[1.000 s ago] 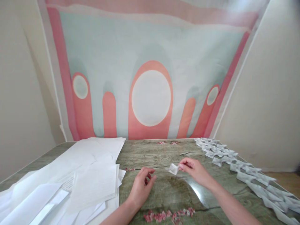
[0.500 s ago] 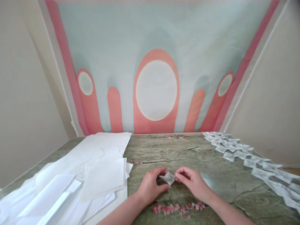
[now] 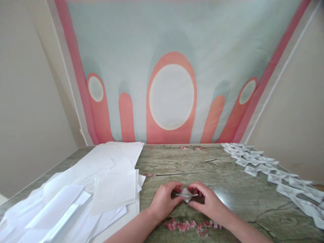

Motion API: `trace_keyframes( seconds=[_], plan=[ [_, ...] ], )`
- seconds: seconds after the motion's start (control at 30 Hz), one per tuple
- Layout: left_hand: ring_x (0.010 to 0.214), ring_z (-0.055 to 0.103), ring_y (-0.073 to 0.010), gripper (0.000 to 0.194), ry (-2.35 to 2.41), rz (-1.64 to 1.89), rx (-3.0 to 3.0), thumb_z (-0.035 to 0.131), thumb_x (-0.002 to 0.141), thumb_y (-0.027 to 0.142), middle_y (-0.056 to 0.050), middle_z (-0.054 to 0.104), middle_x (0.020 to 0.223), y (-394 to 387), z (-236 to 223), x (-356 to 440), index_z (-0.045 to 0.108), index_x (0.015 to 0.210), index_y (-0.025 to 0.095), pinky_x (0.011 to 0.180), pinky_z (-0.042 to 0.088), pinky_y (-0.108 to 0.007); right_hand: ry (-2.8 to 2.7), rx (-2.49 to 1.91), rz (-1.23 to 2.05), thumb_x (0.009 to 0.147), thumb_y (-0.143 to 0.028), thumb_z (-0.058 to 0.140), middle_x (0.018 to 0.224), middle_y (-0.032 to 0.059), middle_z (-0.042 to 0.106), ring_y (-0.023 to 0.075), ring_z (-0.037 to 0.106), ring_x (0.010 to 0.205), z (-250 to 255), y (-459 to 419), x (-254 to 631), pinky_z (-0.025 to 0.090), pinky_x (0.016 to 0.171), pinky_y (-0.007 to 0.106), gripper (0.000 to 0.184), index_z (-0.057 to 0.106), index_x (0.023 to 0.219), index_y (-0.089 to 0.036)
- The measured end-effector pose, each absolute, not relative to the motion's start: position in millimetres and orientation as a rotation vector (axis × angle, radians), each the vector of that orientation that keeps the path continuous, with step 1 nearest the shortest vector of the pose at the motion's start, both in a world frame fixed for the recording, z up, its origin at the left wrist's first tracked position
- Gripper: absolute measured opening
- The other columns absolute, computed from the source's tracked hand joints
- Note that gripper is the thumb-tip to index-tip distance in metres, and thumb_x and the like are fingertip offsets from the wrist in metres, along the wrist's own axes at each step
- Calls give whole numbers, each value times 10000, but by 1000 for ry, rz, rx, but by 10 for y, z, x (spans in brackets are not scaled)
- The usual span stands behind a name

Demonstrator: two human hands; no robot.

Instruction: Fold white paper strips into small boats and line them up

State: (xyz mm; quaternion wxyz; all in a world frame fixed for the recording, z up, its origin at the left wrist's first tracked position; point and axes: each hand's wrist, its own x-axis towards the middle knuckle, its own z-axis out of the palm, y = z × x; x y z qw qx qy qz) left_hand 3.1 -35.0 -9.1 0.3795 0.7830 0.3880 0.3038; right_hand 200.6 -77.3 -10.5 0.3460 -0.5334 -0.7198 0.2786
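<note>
A small folded paper piece (image 3: 186, 194), whitish with a raised middle and pointed ends, sits between my two hands above the table. My left hand (image 3: 168, 197) pinches its left end, thumb in front and fingers behind. On the other side, my right hand (image 3: 206, 199) has its thumb and fingers closed about the right end. The curled fingers partly hide both tips of the paper.
Loose white paper sheets (image 3: 76, 175) cover the table's left side, with a stack of cut squares (image 3: 115, 187) on top. Several folded paper pieces (image 3: 288, 190) line the right edge. The wood-patterned table (image 3: 174, 162) meets a patterned wall hanging (image 3: 136, 44).
My right hand has shifted its grip, its thumb now lower and the fingers curled behind the paper. The folded piece looks flatter and wider. The view has shifted slightly.
</note>
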Motion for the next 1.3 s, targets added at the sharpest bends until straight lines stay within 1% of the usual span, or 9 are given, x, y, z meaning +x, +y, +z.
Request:
trace_keyframes(
  seconds=[0.13, 0.27, 0.43, 0.67, 0.73, 0.87, 1.03, 1.17, 1.3],
  plan=[
    [839, 622, -161, 340, 975, 791, 1991, 661, 703, 211, -15, 683, 908, -355, -83, 30, 611, 1039, 196, 798, 459, -244, -1910, -1366, 718, 653, -165, 672, 884, 8, 585, 172, 528, 829, -99, -774, 1994, 407, 739, 272, 297, 586, 934, -208],
    [841, 623, -160, 306, 945, 788, 1959, 635, 730, 231, -15, 687, 916, -356, -79, 29, 609, 1033, 196, 809, 459, -252, -1888, -1360, 729, 702, -194, 645, 885, 8, 604, 172, 541, 836, -102, -777, 1987, 414, 752, 274, 224, 605, 921, -215],
    [817, 624, -157, 239, 969, 811, 1912, 605, 757, 241, -15, 690, 890, -366, -32, 33, 620, 990, 188, 781, 466, -250, -1795, -1354, 799, 750, -264, 614, 902, 12, 642, 176, 570, 839, -111, -774, 1993, 430, 746, 272, 199, 626, 944, -219],
    [846, 600, -172, 393, 1004, 770, 1966, 715, 646, 257, -13, 675, 927, -370, -11, 20, 626, 1024, 198, 772, 440, -242, -1729, -1343, 854, 785, -357, 572, 886, 15, 667, 186, 590, 806, -39, -793, 1975, 441, 726, 280, 219, 639, 940, -218],
    [810, 597, -168, 320, 1015, 745, 2011, 701, 661, 270, -9, 673, 887, -370, -1, 19, 646, 967, 193, 742, 435, -235, -1734, -1320, 853, 785, -358, 572, 884, 19, 665, 191, 588, 822, -31, -812, 1957, 443, 739, 285, 214, 640, 930, -217],
    [719, 577, -143, 119, 991, 722, 2114, 642, 726, 276, 8, 650, 760, -379, 35, 20, 670, 790, 180, 668, 411, -213, -1742, -1291, 818, 786, -331, 579, 873, 17, 647, 184, 579, 838, -40, -843, 1926, 441, 764, 287, 185, 631, 921, -216],
    [703, 574, -130, 113, 968, 732, 2111, 611, 757, 272, 13, 645, 740, -386, 40, 19, 671, 769, 177, 656, 403, -201, -1812, -1261, 770, 810, -341, 553, 811, 15, 628, 170, 569, 788, -30, -834, 1906, 439, 720, 273, 161, 639, 849, -210],
    [692, 574, -130, 134, 978, 710, 2124, 610, 758, 285, 8, 643, 720, -380, 11, 16, 673, 743, 168, 642, 403, -196, -1853, -1261, 699, 838, -364, 516, 733, 14, 608, 164, 558, 742, -39, -825, 1895, 427, 691, 267, 220, 633, 756, -197],
    [675, 568, -128, 144, 1006, 671, 2162, 605, 760, 291, 11, 634, 695, -383, 10, 18, 668, 719, 168, 626, 397, -194, -1879, -1271, 650, 849, -373, 503, 708, 18, 599, 164, 547, 714, -60, -837, 1891, 416, 666, 267, 249, 628, 728, -195]
  ],
)
